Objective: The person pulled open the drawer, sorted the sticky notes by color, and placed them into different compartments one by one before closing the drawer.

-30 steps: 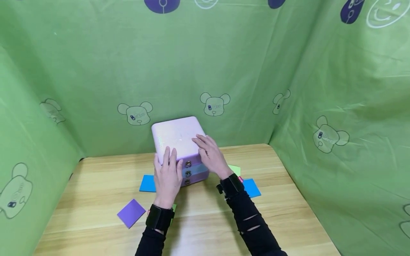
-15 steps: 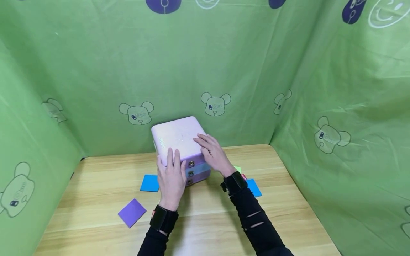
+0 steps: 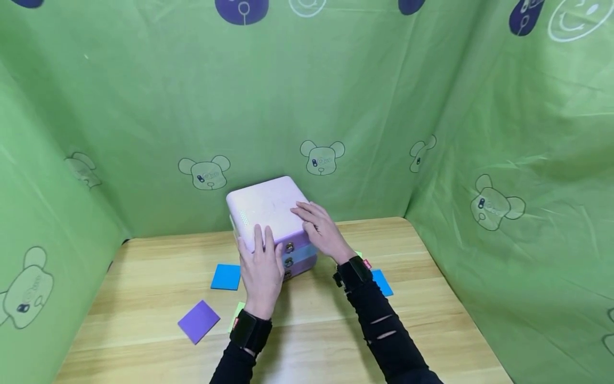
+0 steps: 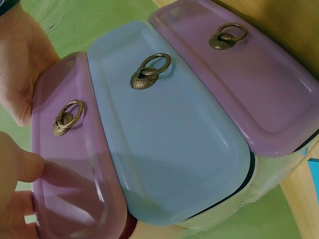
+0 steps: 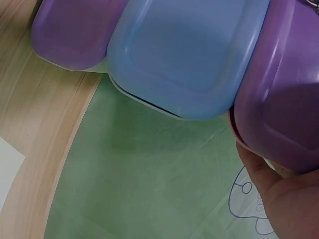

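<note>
Near the back edge of the pale wood-grained surface (image 3: 144, 282), a glossy, rounded box (image 3: 264, 207) with three mauve and blue drawers (image 4: 172, 134) is touched by the left hand (image 3: 261, 280) and the right hand (image 3: 328, 234), fingers extended and slightly parted over its top. Even pressure should probably be applied at both sides, since slick edges may slip; bronze-coloured metal ring pulls (image 4: 145, 78) are best avoided.

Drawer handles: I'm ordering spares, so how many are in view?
3: the top handle on the upper purple drawer, the middle handle on the blue drawer, and the bottom handle on the lower purple drawer. Any behind the box would be hidden.
</note>
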Tool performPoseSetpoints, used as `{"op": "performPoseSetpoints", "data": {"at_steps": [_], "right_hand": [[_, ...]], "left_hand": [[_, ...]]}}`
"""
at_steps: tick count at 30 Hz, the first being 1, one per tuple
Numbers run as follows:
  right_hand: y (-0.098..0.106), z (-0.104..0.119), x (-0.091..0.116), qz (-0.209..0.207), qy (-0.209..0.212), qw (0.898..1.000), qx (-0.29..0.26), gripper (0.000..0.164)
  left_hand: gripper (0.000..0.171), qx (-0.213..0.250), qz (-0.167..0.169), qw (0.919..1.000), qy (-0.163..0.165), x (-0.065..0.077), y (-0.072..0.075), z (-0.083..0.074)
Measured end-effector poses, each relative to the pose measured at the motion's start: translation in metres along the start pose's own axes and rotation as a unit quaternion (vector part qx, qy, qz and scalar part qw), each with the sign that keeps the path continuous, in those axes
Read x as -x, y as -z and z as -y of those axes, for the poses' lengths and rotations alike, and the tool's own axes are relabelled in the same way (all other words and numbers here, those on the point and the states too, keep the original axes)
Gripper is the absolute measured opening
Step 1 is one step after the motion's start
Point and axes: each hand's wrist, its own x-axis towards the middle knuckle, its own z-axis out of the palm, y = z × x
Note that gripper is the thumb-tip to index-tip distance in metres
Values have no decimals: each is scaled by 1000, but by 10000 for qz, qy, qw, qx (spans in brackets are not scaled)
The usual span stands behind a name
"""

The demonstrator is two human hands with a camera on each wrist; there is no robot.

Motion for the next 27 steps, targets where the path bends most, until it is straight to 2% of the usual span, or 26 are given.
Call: {"op": "performPoseSetpoints", "data": {"at_steps": [6, 9, 12, 15, 18, 22, 27], "right_hand": [[1, 0, -1, 20, 66, 10000, 1, 46], [1, 0, 0, 14, 84, 10000, -19, 46], [2, 1, 0, -18, 96, 9999, -29, 46], [2, 1, 0, -23, 81, 9999, -55, 46], [2, 1, 0, -25, -23, 10000, -58, 46], [1, 3, 2, -38, -227, 9997, -17, 46], [0, 11, 3, -42, -313, 9994, 168, 45]], "left_hand": [[52, 48, -122, 9999, -66, 1, 1, 1], [56, 260, -225, 9992, -209, -2, 5, 6], [52, 577, -149, 9974, -405, -10, 13, 14], [40, 991, 218, 9938, -460, -22, 21, 23], [35, 1433, 757, 9859, -423, -35, 27, 33], [35, 1991, 1452, 9682, -437, -52, 29, 46], [29, 2578, 2056, 9429, -465, -67, 28, 61]]}}
